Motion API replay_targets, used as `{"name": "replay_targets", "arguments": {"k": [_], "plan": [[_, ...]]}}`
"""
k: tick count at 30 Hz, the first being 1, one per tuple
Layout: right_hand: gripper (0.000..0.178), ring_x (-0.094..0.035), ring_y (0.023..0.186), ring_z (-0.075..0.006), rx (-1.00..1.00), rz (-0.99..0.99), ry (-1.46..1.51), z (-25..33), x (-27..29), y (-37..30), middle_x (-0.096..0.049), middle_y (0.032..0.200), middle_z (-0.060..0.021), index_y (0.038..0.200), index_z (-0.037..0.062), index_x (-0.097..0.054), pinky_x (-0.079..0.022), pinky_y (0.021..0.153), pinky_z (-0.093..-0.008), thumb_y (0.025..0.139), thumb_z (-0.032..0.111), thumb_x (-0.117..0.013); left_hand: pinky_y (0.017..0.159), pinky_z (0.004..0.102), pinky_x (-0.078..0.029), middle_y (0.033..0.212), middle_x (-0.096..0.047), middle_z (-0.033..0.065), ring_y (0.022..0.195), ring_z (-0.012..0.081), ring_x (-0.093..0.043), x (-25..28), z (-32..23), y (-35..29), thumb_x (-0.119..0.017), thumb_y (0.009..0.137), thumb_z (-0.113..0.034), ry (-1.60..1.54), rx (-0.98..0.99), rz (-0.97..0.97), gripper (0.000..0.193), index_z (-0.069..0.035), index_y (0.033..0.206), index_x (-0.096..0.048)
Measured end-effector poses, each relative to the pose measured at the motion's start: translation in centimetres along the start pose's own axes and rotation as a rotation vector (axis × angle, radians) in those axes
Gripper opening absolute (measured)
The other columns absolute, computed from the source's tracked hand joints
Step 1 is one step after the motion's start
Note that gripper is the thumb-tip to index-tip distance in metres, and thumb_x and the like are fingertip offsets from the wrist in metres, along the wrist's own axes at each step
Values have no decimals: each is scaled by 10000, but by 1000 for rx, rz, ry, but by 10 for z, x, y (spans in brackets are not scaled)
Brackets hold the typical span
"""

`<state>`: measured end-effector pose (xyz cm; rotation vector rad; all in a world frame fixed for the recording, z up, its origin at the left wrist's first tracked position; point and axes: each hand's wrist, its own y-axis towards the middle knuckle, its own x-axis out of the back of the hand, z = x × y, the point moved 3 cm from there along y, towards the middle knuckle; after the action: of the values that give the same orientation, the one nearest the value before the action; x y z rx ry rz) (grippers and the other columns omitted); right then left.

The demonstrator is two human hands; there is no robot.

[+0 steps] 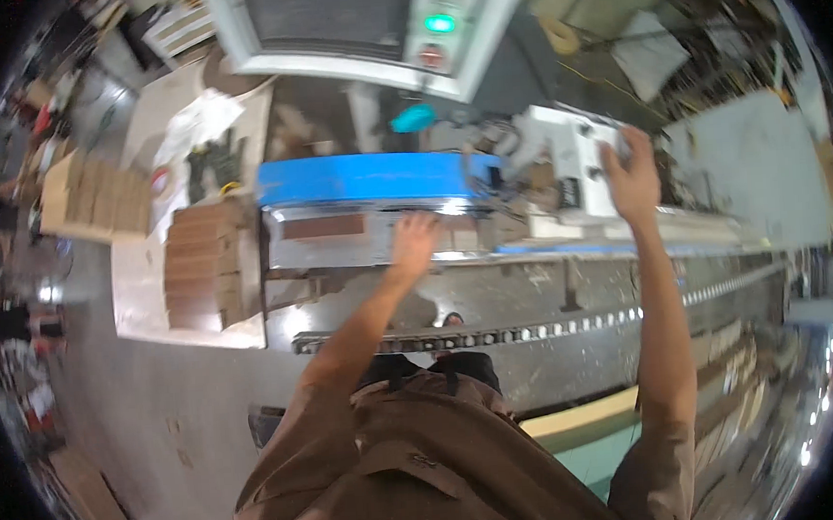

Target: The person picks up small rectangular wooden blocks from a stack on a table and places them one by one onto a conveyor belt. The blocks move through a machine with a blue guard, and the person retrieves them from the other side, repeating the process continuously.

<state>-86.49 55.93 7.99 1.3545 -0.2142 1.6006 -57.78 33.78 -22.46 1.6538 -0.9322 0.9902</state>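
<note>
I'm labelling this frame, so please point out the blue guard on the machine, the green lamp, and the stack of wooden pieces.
blue guard (364, 177), head view, middle of its top face.
green lamp (439, 23), head view, lit centre.
stack of wooden pieces (205, 268), head view, middle of the stack.

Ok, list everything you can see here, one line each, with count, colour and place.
Machine guard: one, blue, along the top of the machine bed, centre.
Brown panel: one, on the metal bed under the blue guard.
Machine head: one, white, right of the guard.
Control panel: one, pale, with a green lamp above a red button, top centre.
Chain rail: one, grey, along the machine front.
Stacked panels: one pile, brown, on the side table at left.
Left hand: on the bed beside the brown panel.
Right hand: against the white machine head.
</note>
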Motion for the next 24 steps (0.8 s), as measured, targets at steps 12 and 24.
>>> {"name": "replay_targets", "arguments": {"k": [12,24], "plan": [[674,-601,1318,-420,-100,34,-77,20,16,-8,-572,1552,-137,1447,60,-617,-517,1075,-501,979,540,-688,1115,484,-426,1351,-648,-29,1181,204,-593,19,3,12,-631,902,-115,94,-109,57,572,-214,1464,-655],[595,-622,1237,-417,-136,37,1,23,23,-6,-586,1495,-112,1385,68,-615,-536,1040,-490,926,414,-765,1049,481,-444,1204,-679,13,1088,250,-612,-5,-51,49,-665,872,-123,-28,-210,-28,399,-159,1261,-749]]}}
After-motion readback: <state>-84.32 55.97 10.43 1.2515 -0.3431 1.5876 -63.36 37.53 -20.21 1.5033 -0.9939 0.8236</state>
